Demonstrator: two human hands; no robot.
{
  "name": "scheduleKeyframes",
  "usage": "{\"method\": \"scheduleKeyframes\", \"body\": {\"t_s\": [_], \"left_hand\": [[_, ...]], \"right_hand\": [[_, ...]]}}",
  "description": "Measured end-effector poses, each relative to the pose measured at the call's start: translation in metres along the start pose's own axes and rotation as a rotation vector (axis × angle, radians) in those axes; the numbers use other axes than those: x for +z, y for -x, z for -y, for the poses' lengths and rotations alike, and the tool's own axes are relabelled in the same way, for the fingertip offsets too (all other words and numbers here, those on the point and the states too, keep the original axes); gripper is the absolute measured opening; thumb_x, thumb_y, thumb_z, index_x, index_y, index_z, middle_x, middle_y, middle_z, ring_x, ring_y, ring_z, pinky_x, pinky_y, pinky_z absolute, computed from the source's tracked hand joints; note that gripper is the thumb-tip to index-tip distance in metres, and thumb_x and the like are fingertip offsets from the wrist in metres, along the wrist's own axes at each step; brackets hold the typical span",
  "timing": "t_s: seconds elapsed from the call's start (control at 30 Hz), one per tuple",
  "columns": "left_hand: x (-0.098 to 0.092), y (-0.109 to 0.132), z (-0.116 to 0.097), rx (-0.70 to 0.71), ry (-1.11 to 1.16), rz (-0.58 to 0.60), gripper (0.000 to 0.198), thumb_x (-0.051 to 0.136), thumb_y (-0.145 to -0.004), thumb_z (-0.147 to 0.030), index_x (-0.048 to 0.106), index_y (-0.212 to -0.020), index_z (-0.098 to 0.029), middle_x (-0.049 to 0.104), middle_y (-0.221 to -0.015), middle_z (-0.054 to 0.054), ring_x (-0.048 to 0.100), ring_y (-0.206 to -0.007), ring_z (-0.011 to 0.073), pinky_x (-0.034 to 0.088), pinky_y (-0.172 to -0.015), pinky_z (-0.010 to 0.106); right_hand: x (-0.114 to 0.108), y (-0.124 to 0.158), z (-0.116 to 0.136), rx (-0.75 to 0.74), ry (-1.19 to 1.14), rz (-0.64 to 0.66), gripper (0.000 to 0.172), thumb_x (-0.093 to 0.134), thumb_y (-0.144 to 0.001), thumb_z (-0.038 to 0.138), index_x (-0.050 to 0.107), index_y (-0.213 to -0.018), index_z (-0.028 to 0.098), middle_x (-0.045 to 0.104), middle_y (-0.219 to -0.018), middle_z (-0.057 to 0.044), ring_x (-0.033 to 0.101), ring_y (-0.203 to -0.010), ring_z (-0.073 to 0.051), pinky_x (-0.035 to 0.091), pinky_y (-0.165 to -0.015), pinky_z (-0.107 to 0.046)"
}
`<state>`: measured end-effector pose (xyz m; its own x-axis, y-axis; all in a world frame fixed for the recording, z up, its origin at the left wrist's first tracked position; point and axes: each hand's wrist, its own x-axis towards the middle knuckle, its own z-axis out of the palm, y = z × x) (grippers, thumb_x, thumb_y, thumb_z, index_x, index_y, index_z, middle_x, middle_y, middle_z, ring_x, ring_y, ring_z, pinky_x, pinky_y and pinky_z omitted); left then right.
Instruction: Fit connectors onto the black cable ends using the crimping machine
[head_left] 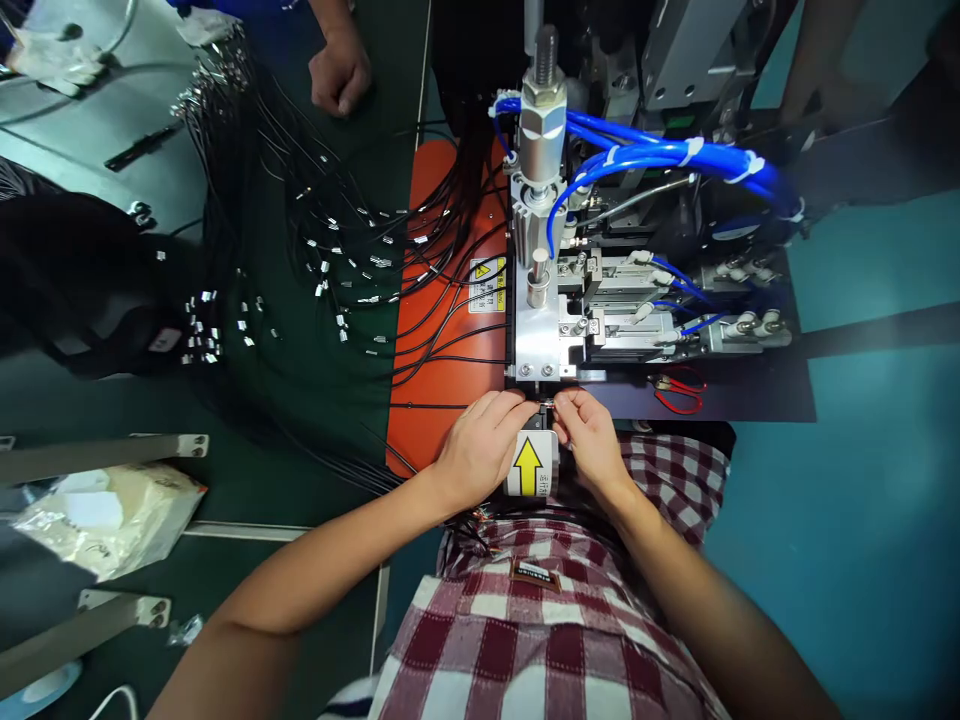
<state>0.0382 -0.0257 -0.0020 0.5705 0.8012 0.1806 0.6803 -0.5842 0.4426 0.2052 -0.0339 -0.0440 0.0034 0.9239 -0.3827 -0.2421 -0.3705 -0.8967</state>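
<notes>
My left hand (484,440) is closed in a pinch at the front of the machine (538,340), where a thin black cable (427,406) runs in under its fingers from the left. My right hand (589,430) is pinched from the other side, fingertips on a small metal connector (547,404) that shows between both hands. Its details are too small to make out. Just below the fingertips is a feed block with a yellow arrow label (529,465). Cable ends with coloured wires (480,515) lie by my lap.
Black cables with small metal ends (337,260) spread over the green table (300,400) and orange board (450,400). Red-handled pliers (679,388) lie right of the machine. Blue air hoses (675,155) arch above. Another person's fist (341,75) rests at the back.
</notes>
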Motion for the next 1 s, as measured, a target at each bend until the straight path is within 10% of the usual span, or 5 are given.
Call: {"method": "scheduleKeyframes", "body": {"t_s": [0.4,0.77,1.0], "left_hand": [[0.007,-0.004,-0.011,-0.112,-0.047,0.026,0.032,0.040,-0.090,-0.010,0.062,-0.113,-0.014,0.060,-0.101,0.012,0.055,-0.091,0.0226,0.050,-0.080,0.036],[-0.013,0.067,0.016,-0.265,-0.213,-0.084,0.048,0.039,-0.093,-0.012,0.043,-0.140,-0.020,0.050,-0.127,0.015,0.047,-0.119,0.0274,0.045,-0.100,0.046],[-0.011,0.064,0.009,-0.302,-0.290,-0.026,0.050,0.041,-0.093,-0.015,0.041,-0.143,-0.019,0.050,-0.134,0.015,0.045,-0.125,0.0301,0.046,-0.101,0.047]], "right_hand": [[-0.001,-0.001,-0.003,-0.056,0.011,-0.015,0.028,0.062,-0.084,0.046,0.052,-0.076,0.020,0.044,-0.060,0.007,0.039,-0.048,-0.008,0.031,-0.048,-0.024],[-0.002,-0.004,-0.004,-0.045,0.008,-0.044,0.033,0.067,-0.080,0.049,0.056,-0.076,0.019,0.048,-0.062,0.005,0.043,-0.050,-0.008,0.036,-0.050,-0.024],[-0.052,0.013,-0.015,-0.016,0.025,-0.204,0.042,0.059,-0.081,0.059,0.061,-0.086,0.018,0.056,-0.071,0.002,0.048,-0.050,-0.010,0.036,-0.045,-0.024]]}}
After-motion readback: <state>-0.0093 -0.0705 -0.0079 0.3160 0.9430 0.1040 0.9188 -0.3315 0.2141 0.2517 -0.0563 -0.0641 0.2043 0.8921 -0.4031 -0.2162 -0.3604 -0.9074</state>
